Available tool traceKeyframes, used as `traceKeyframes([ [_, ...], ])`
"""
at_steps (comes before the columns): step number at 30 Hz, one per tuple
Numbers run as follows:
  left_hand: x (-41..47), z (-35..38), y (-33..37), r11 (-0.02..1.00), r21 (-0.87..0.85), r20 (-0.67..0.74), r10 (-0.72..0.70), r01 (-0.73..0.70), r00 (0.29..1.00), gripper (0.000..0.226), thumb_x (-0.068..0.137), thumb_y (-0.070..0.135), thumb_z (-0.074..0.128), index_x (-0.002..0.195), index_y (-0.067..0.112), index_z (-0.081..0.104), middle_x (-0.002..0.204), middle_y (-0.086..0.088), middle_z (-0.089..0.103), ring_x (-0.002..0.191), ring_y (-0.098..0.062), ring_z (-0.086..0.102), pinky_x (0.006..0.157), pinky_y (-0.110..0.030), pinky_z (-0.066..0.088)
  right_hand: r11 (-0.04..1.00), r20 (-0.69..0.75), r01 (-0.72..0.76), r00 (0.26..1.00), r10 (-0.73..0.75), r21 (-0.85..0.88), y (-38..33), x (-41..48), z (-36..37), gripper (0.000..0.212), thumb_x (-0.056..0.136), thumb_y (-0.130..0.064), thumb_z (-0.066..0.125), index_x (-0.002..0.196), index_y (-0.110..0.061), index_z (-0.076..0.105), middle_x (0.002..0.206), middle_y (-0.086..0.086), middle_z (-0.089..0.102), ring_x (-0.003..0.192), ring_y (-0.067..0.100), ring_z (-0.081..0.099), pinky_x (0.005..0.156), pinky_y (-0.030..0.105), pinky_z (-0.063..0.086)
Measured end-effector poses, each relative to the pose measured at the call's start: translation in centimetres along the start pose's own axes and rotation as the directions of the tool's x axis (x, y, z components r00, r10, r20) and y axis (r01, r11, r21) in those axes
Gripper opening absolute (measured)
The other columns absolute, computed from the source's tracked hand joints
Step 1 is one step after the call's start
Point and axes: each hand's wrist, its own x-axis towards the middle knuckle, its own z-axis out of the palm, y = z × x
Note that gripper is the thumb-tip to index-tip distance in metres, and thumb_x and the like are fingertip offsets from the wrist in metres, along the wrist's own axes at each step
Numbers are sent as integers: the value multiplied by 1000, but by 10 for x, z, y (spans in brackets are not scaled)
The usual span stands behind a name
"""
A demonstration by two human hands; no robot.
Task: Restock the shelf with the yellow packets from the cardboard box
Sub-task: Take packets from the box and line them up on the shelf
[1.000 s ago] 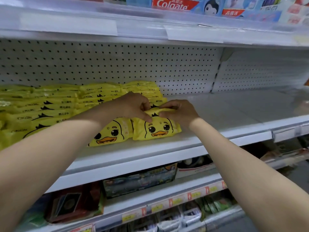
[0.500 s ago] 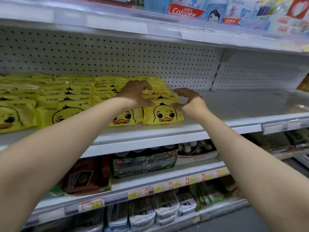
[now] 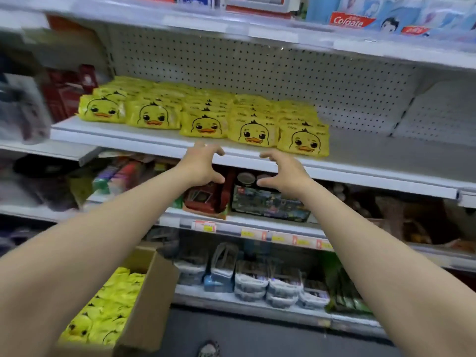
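1. Head view: the left hand point(image 3: 203, 163) and the right hand point(image 3: 283, 171) hang in front of the shelf point(image 3: 373, 161) edge, just below the front row of yellow packets point(image 3: 255, 134). They touch nothing.
2. Both hands are empty. Their fingers point(image 3: 211, 148) are spread and loosely curved, and the palms face each other.
3. The packets on the shelf fill its left and middle parts, in rows running back toward the pegboard point(image 3: 334, 81). Five duck faces look out at the front. To the right of the last stack the shelf is bare.
4. More packets point(image 3: 108, 305) lie in the open cardboard box point(image 3: 152, 300) on the floor, low on the left.
5. The step in hand is probably fetching the next batch, so both hands need to go down and left to the box.
6. It is best to take a small, flat bundle, pressed between the two palms from either side. The packets look soft, and a tall handful would likely slump or fan out on the way up.
7. The duck faces should all point the same way in the bundle, so it needs no sorting at the shelf.
8. The bundle belongs on the bare stretch just beside the rightmost stack, touching it. Slide it back toward the pegboard, then stand one packet face-out in line with the front row.
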Motion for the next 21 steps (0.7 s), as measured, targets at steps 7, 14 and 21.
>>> traceKeyframes([
  [7, -108, -2, -96, 975, 78, 20, -210, 208, 978, 73, 70, 35, 86, 133, 28, 50, 129, -13, 45, 117, -35, 49, 99, -37, 42, 994, 236, 101, 966, -108, 39, -73, -37, 104, 73, 81, -35, 82, 143, -27, 45, 145, 5, 49, 133, 26, 47, 102, 39, 44],
  [14, -165, -18, -212, 933, 39, 38, -359, 357, 933, 73, 69, 32, 86, 133, 24, 52, 133, -14, 50, 121, -32, 49, 98, -34, 41, 983, 375, 179, 910, -179, 35, -156, -27, 209, 71, 79, -38, 82, 140, -26, 49, 146, 8, 48, 133, 28, 47, 105, 39, 42],
  [21, -175, -18, -376, 909, 9, 171, -413, 418, 895, 75, 73, 34, 84, 138, 22, 50, 139, -10, 50, 128, -28, 47, 102, -32, 38, 990, 529, 138, 838, -131, 26, -234, 21, 351, 70, 76, -35, 85, 137, -20, 54, 140, 3, 56, 129, 24, 53, 105, 34, 44],
])
